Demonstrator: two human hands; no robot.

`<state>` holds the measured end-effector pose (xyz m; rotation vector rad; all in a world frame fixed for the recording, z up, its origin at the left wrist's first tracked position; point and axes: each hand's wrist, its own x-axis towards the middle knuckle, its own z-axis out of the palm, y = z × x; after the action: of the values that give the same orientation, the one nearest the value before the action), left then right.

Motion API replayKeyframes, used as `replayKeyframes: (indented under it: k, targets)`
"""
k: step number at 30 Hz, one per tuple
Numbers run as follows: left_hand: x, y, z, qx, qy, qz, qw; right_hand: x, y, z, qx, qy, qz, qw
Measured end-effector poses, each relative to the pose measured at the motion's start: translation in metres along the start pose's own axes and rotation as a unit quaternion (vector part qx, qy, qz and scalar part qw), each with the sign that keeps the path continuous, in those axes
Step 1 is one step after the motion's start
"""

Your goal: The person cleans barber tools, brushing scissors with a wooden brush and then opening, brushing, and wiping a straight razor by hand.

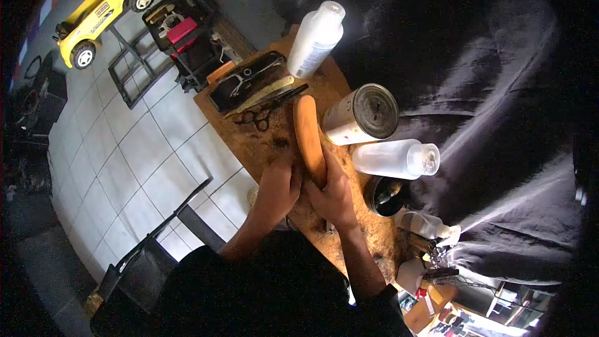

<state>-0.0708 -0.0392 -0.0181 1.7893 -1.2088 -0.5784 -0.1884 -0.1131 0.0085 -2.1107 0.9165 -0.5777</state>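
Observation:
My right hand (337,198) is wrapped round the lower end of a long, rounded wooden piece (306,131), perhaps a brush back, above the brown tabletop (249,146). Just left of it, my left hand (282,181) is closed, with its fingertips turned away; what it holds, if anything, is hidden. Beyond the hands lie black scissors (259,117), a pale comb (265,95) and a black tray (228,97) with silver scissors (240,78). A round can (355,115) stands right of the wooden piece.
A white bottle (317,39) stands at the far edge. Along the right are a translucent bottle (390,158), a black bowl (382,196) and a spray bottle (424,224). A dark chair (150,268), an open toolbox (178,25) and a yellow toy car (103,9) are on the left.

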Motion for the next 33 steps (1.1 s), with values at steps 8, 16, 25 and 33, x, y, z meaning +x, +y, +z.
replayKeyframes:
  k: [8,16,25,33]
  targets:
    - [0.008,0.011,-0.003,-0.067,-0.019,-0.061,0.996,-0.003,-0.002,0.008,0.029,0.073,0.028,0.996]
    - [0.009,0.004,-0.003,-0.044,0.045,0.023,0.998,-0.004,-0.002,0.003,0.038,0.052,0.132,0.989]
    - [0.002,0.002,-0.019,-0.266,0.030,-0.090,0.959,-0.009,-0.007,-0.005,0.114,0.030,0.163,0.979]
    - [0.000,0.021,-0.028,-0.361,-0.056,-0.103,0.925,-0.016,-0.053,-0.034,0.014,-0.046,0.211,0.976]
